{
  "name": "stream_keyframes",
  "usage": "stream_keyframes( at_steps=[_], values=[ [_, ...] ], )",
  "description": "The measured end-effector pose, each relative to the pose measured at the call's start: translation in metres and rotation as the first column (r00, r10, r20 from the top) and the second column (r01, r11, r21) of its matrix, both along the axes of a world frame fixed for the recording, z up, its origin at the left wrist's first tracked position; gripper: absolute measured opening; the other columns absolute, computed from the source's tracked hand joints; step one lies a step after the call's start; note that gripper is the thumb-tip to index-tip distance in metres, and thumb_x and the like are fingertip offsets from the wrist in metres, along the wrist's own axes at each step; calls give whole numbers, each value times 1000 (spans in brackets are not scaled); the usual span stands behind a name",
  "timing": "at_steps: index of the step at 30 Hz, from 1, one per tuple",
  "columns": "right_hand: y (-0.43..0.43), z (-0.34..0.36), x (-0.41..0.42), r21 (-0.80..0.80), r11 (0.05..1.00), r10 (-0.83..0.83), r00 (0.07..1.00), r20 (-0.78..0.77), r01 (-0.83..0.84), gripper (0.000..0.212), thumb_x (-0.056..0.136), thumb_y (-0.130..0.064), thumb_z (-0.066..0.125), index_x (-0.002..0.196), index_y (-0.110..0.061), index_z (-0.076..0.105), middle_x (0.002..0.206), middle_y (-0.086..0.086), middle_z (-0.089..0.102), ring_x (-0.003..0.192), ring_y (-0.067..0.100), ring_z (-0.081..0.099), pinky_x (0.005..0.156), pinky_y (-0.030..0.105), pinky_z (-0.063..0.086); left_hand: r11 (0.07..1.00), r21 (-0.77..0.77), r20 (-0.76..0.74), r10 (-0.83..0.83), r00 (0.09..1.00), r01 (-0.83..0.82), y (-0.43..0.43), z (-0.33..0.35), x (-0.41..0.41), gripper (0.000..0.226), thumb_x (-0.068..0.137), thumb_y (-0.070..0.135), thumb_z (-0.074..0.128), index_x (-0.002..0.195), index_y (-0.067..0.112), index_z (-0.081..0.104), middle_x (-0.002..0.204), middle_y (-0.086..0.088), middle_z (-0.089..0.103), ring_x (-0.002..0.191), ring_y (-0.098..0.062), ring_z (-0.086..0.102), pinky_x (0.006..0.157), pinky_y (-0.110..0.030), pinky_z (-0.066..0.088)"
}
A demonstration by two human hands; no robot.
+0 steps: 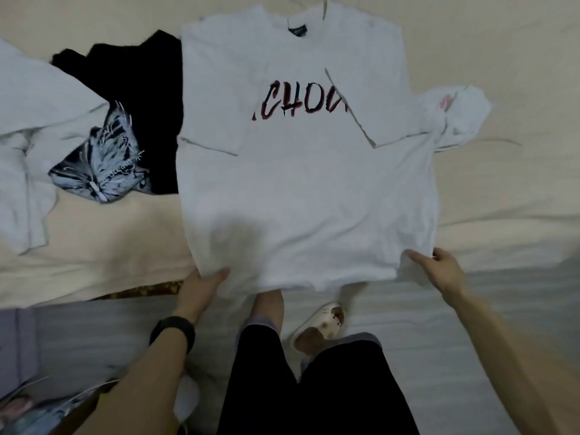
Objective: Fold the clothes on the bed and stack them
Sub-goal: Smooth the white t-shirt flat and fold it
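- White T-shirt [307, 189] flat and front-up at centre frame on the cream bed [508, 196]; collar toward the top edge, hem at the bed's near side, toward the bottom edge.
- Long axis straight up the frame, away from both hands; both sleeves turned in over the chest.
- Left hand [201, 284] at the hem's lower-left corner, thumb on top, fingers beneath, pinching the cloth.
- Right hand [442, 268] at the hem's lower-right corner, closed on the fabric edge.
- Hands level and well apart, one per corner; neither nearer the collar, the whole shirt body beyond the grip toward the top of the frame.
- Judged next move: hem carried up the frame toward the collar, halving the shirt across its length; even lift from both corners needed to keep the side edges square.
- Chest print in black letters edged red, readable only as "CHOO"; start and end hidden under the folded sleeves.
- Small black neck label [297, 29] inside the collar, wording too small to read.
- Pink mark [445, 103] on bunched white cloth at middle right, not legible; part of the shirt or another piece, unclear.
- Black garment [150, 98] at upper left, touching the shirt's left edge, with a pale butterfly print [100, 164]; faint lettering across the print, unreadable.
- Pale grey garment [34, 120] at far left, unfolded, lying partly over the black one.
- Black wristband [172, 332] on the left wrist, lower centre-left.
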State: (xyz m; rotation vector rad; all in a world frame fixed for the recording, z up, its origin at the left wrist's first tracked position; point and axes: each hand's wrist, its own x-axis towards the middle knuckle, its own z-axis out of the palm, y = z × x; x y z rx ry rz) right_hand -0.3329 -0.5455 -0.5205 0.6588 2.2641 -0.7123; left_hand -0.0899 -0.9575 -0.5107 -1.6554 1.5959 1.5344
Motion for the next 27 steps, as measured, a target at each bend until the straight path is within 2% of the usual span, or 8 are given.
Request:
stream_keyframes(
  at_steps=[4,8,10,14,18,20,24,27],
  values=[
    [22,5,23,-209,968,-125,989,84,140,43,89,-33,78,122,-8,64,115,10,70,98,28,66,85,46,58,990,75,-10,121,993,-120,17,16,27,51,95,26,69,137,2,56,132,-14,62,105,-28,59,91,-38,47],
    [45,31,49,-235,970,-38,994,100,60,34,90,-35,76,109,-8,71,99,7,72,77,20,66,51,21,48,988,132,33,76,997,-79,27,45,56,50,97,26,66,135,-5,56,133,-19,62,100,-30,64,89,-37,54],
    [57,46,59,-229,971,-50,995,87,69,30,91,-39,74,100,-10,71,96,11,71,76,23,62,58,27,46,991,115,31,60,998,-64,33,63,69,45,99,26,62,130,-6,59,130,-20,64,90,-26,65,84,-36,54],
    [68,86,68,-389,888,-274,961,-19,246,22,98,-34,65,104,-13,64,106,12,67,85,22,63,73,35,52,964,38,-83,264,961,-261,41,102,84,40,103,25,56,131,-4,58,129,-24,63,99,-33,66,98,-46,47],
    [58,137,66,-485,834,-352,930,-104,261,20,100,-28,64,109,-10,63,100,5,69,84,22,66,61,29,58,913,38,-160,406,899,-406,44,145,85,41,103,22,57,136,-2,54,123,-25,66,68,-15,66,98,-45,51],
    [50,159,65,-499,820,-400,904,-151,280,18,101,-23,63,108,-6,62,95,6,67,77,22,63,53,24,58,892,11,-194,444,875,-451,47,162,84,40,103,21,57,135,-3,55,118,-24,66,67,-14,64,78,-35,59],
    [46,194,75,-552,754,-536,820,-202,356,15,101,-13,60,109,0,59,92,11,61,73,22,57,47,19,56,854,-30,-214,502,838,-519,57,185,95,37,103,17,57,134,-4,56,109,-19,63,72,-18,61,43,-22,46],
    [55,210,97,-583,702,-604,776,-183,409,7,100,-11,60,99,-4,59,88,7,61,74,21,58,46,20,55,822,-49,-244,541,805,-568,74,201,110,32,104,16,55,132,1,55,107,-19,61,62,-14,61,38,-18,45]
  ],
)
